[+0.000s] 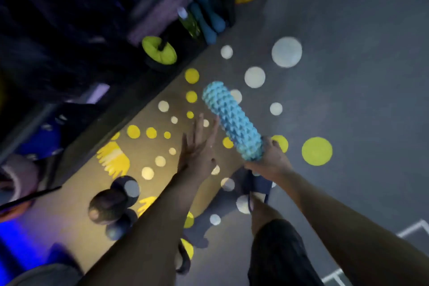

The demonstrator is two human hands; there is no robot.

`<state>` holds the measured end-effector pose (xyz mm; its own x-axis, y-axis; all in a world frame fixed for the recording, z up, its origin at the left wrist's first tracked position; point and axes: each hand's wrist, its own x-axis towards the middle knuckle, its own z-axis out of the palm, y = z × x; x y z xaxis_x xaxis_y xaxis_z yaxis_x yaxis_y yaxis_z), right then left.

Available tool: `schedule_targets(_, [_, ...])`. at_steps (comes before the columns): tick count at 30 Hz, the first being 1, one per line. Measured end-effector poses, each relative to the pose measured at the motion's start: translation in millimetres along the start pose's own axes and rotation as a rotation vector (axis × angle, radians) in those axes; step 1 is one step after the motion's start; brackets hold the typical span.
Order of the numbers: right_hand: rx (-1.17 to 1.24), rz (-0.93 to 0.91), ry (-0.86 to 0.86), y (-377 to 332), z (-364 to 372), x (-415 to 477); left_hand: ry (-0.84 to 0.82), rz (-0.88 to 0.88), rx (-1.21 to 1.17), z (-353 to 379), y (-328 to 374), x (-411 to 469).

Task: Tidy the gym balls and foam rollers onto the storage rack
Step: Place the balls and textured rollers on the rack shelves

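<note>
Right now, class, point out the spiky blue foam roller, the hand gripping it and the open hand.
spiky blue foam roller (pixel 232 123): head view, middle of its knobbly side.
right hand (pixel 271 160): head view, its back, at the roller's lower end.
left hand (pixel 197 148): head view, back of the hand.

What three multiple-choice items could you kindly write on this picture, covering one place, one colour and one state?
1. Where does the right hand grip the foam roller?
A. its far end
B. its middle
C. its near end

2. What colour is the foam roller?
A. red
B. light blue
C. black

3. How is the left hand?
A. open, holding nothing
B. gripping the roller
C. curled round a ball

Answers: 1 C, the hand wraps the end nearest the person; 2 B, its knobbly surface is pale blue; 3 A, it is stretched out flat beside the roller.
</note>
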<state>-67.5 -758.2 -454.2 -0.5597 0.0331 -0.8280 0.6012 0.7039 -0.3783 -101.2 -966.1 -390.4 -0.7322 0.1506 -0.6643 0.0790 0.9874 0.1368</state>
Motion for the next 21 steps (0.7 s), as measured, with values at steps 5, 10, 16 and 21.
schedule_targets(5, [-0.186,-0.374,0.01,-158.8,-135.8,-155.6,0.467,0.032,0.343,-191.6,-38.4,-104.2])
schedule_targets(10, [-0.461,-0.665,0.133,-317.6,-208.1,-281.3,0.809,0.128,0.4,-335.9,-107.3,-202.9])
schedule_targets(16, [-0.497,-0.922,0.275,-444.5,-219.1,-374.2,0.933,0.126,0.422,-436.0,-195.2,-299.8])
schedule_targets(21, [-0.282,-1.113,0.543,-504.9,-223.2,-412.4,1.28,0.017,0.315,-464.8,-246.7,-358.0])
